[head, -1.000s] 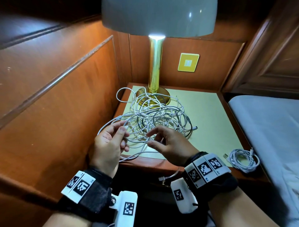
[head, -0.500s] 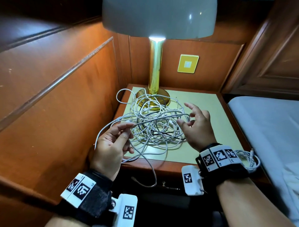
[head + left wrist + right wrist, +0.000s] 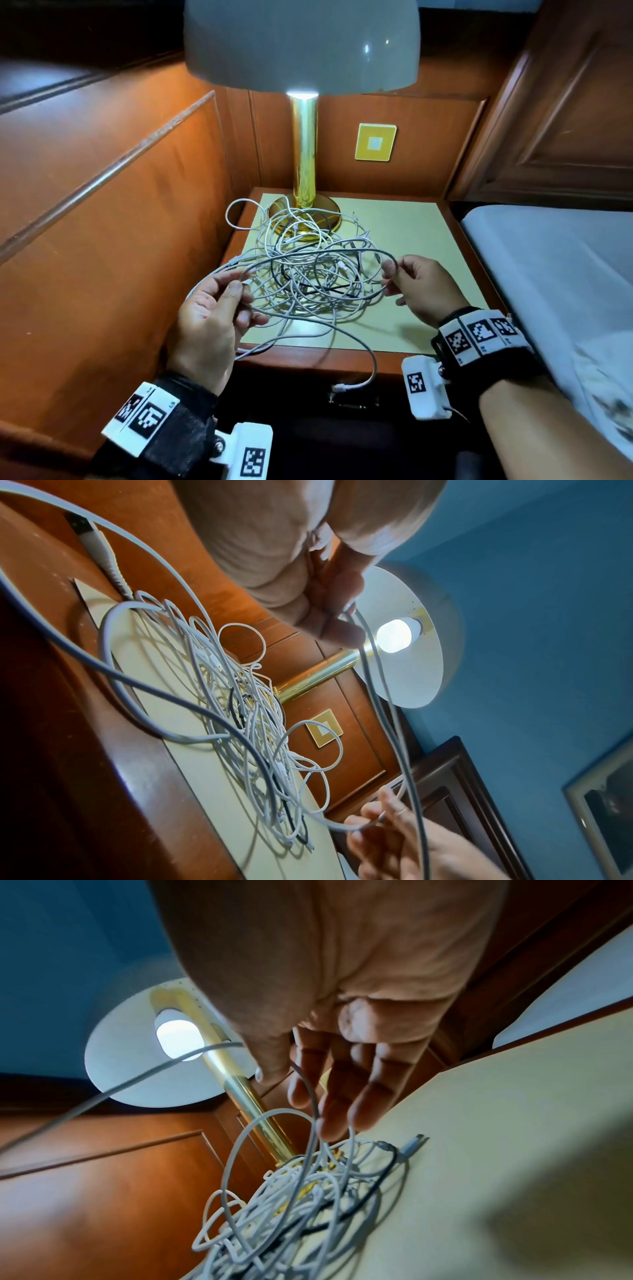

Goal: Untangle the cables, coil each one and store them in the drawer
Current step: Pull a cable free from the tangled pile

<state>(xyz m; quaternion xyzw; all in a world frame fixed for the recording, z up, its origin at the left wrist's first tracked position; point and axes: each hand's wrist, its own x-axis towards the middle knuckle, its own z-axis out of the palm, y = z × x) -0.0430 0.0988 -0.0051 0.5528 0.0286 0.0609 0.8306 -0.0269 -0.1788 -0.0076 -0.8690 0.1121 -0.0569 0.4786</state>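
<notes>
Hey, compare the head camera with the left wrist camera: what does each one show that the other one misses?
Only the head view shows the drawer front under the nightstand, a white plug dangling before it, the bed, and both wristbands.

Only the left wrist view shows the lit bulb inside the lamp shade, a framed picture on the blue wall, and a USB plug near the nightstand's edge.

Both show the cable tangle on the nightstand, the left hand and right hand each pinching a grey cable, the brass lamp stem, and the yellow wall plate.
</notes>
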